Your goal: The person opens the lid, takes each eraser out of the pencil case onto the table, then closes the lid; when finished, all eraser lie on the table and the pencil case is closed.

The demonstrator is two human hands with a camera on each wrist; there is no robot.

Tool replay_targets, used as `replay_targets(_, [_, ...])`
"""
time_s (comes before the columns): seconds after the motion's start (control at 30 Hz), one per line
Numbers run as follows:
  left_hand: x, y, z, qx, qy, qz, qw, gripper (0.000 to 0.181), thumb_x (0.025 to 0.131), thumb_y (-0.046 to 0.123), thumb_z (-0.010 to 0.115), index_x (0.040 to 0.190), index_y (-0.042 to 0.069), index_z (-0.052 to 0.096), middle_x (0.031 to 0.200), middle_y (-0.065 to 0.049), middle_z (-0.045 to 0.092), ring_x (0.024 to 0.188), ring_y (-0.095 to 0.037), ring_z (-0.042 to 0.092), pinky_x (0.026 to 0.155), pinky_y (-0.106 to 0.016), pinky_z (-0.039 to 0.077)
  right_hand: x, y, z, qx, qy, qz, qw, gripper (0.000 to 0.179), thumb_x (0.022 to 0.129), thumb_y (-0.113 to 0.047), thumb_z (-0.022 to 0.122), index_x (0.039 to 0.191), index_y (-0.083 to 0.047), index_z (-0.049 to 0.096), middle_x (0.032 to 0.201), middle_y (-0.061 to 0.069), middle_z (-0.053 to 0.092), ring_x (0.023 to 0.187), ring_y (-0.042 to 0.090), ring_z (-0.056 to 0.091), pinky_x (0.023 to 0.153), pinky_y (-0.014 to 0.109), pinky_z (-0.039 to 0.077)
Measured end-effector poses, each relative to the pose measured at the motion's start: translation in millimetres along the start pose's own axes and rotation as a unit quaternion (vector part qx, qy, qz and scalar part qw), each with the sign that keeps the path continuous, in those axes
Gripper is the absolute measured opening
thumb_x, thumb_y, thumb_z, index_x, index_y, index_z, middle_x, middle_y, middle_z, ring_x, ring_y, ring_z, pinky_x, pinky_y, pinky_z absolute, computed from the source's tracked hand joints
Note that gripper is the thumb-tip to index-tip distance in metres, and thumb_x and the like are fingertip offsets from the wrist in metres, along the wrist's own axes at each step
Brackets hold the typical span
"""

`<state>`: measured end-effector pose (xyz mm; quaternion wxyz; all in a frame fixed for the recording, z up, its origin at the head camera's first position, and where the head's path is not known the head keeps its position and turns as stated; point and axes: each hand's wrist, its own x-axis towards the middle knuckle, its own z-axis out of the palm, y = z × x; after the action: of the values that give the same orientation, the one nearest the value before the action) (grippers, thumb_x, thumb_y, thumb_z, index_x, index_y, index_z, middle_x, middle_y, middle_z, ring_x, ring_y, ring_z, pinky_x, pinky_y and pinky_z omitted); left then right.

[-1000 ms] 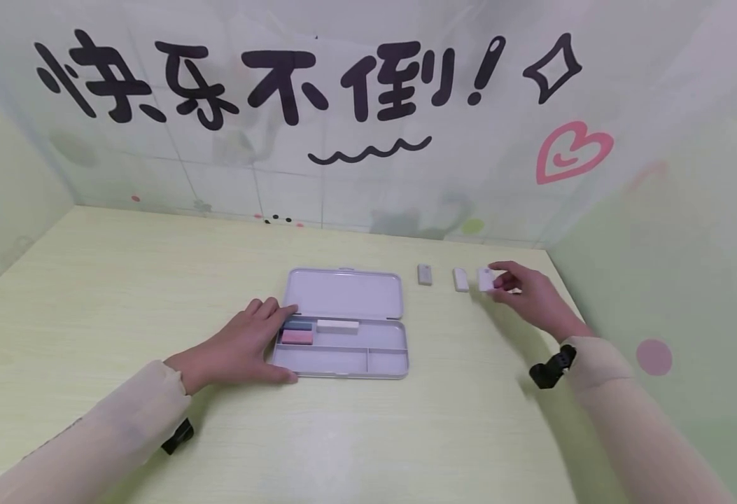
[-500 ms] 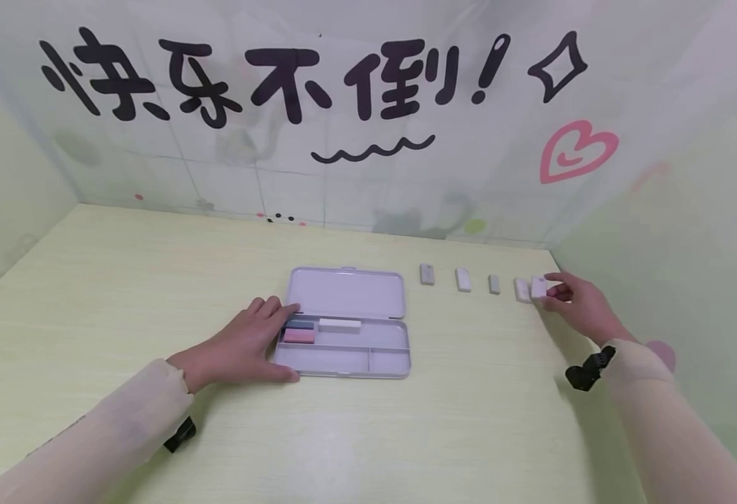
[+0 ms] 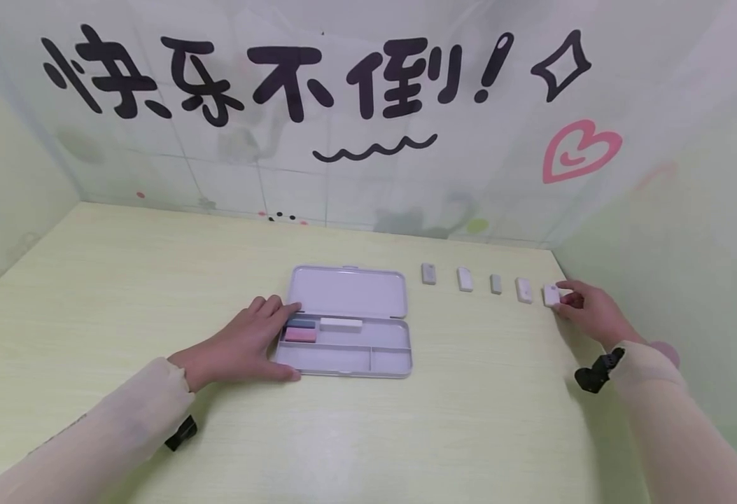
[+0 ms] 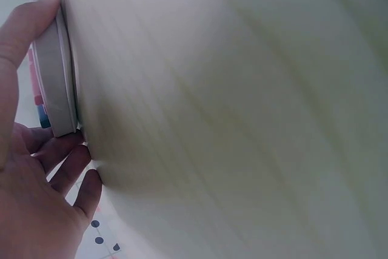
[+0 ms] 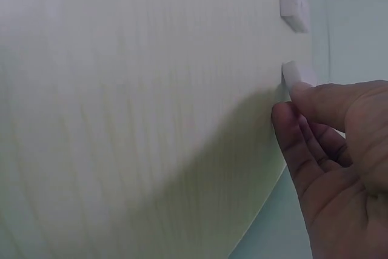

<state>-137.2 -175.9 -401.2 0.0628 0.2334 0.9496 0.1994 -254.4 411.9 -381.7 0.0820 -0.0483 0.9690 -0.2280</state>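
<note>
A pale lilac pencil case (image 3: 324, 359) lies with its lid raised back flat on the table. My left hand (image 3: 242, 346) holds its left end, thumb at the front edge and fingers round the back corner. In the case's rear compartment are a blue block (image 3: 301, 324), a pink eraser (image 3: 301, 335) and a white eraser (image 3: 341, 323). My right hand (image 3: 595, 313) pinches a white eraser (image 3: 551, 295) between thumb and fingers at the right end of a row. In the right wrist view, the thumb partly covers this eraser (image 5: 294, 73).
Left of the pinched eraser, the row holds a white eraser (image 3: 523, 290), a small grey eraser (image 3: 495, 283), another white eraser (image 3: 465, 279) and a grey one (image 3: 428, 274). The printed wall (image 3: 355, 189) stands behind the table; a side wall (image 3: 677, 280) rises close by my right hand.
My right hand has moved right with the white eraser to the row's end, uncovering the small grey eraser and the white one beside it. My left hand stays on the case.
</note>
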Motion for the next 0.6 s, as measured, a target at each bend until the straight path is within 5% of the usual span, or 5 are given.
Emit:
replay_targets(0.27, [-0.2, 0.1, -1.4, 0.006, 0.004, 0.004, 1.0, 0.107, 0.076, 0.059, 0.086, 0.153, -0.003, 0.045, 0.117, -0.006, 0.049, 0.107, -0.023, 0.041, 0.089, -0.037, 0.039, 1.9, 3.1, -1.2, -0.001, -0.023, 0.016, 0.9996, 0.054, 0.105, -0.01, 0.06, 0.149, 0.014, 0.042, 0.126, 0.037, 0.061, 0.106, 0.036, 0.06, 0.073, 0.019, 0.045])
replay_targets(0.6, [-0.3, 1.6, -2.3, 0.003, 0.001, 0.004, 1.0, 0.107, 0.077, 0.059, 0.085, 0.153, -0.003, 0.044, 0.118, -0.006, 0.049, 0.107, -0.023, 0.04, 0.089, -0.037, 0.039, 1.9, 3.7, -1.4, 0.0, -0.035, 0.023, 0.9991, 0.053, 0.105, -0.011, 0.058, 0.149, 0.014, 0.041, 0.127, 0.038, 0.059, 0.106, 0.039, 0.058, 0.077, 0.024, 0.046])
